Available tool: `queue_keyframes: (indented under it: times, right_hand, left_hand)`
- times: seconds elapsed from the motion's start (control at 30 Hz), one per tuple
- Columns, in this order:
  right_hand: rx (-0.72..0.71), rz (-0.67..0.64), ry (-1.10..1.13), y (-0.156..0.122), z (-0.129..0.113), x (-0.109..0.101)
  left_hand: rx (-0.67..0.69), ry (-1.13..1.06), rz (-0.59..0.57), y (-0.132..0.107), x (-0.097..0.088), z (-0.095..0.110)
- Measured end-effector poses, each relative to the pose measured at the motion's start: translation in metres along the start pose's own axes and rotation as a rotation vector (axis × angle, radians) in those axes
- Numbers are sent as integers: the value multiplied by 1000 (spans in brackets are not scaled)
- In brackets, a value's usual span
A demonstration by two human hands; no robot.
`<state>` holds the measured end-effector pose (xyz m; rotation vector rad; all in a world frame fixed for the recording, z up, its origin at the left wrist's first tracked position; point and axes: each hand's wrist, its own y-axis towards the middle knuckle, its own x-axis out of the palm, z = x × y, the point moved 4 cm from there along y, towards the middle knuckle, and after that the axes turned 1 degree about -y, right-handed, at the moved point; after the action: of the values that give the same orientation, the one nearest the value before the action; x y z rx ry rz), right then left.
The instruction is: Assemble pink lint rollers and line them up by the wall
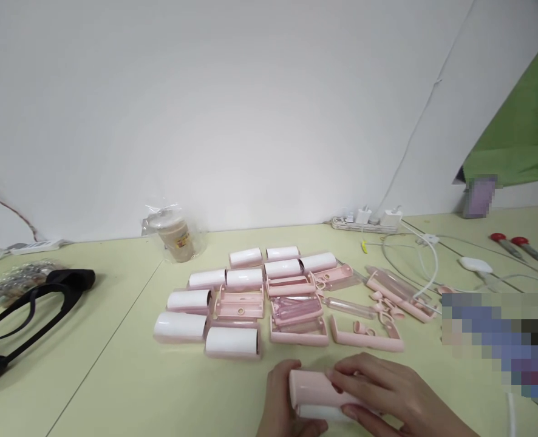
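A pink lint roller case (312,387) with a white roll (321,413) along its underside lies between my hands at the front of the table. My left hand (275,397) wraps around its left end, thumb and fingers closed. Across the top and right end, the fingers of my right hand (382,388) press down and curl over, hiding that end. Just beyond are open pink case halves (367,341) with small pink clips and rings, and a clear tube-like piece (351,307). Several white rolls in pink cases (232,342) lie farther left and behind.
A wrapped cup (175,237) stands near the wall. At left lie a black strap-like frame (45,297) and a bag of small parts (18,282). A power strip (364,225), loose cables (435,261) and two red-handled tools (519,241) sit at right.
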<state>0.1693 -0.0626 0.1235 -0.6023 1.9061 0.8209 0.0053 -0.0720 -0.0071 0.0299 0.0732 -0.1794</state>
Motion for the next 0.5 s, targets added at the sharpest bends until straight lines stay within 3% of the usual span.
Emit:
queue_keyframes:
  times: [0.33, 0.5]
  right_hand:
    - [95, -56, 18, -2, 3, 2]
    - [83, -46, -9, -8, 3, 2]
  left_hand:
    - [-57, -142, -125, 3, 5, -18]
    - [-20, -82, -107, 3, 3, -13]
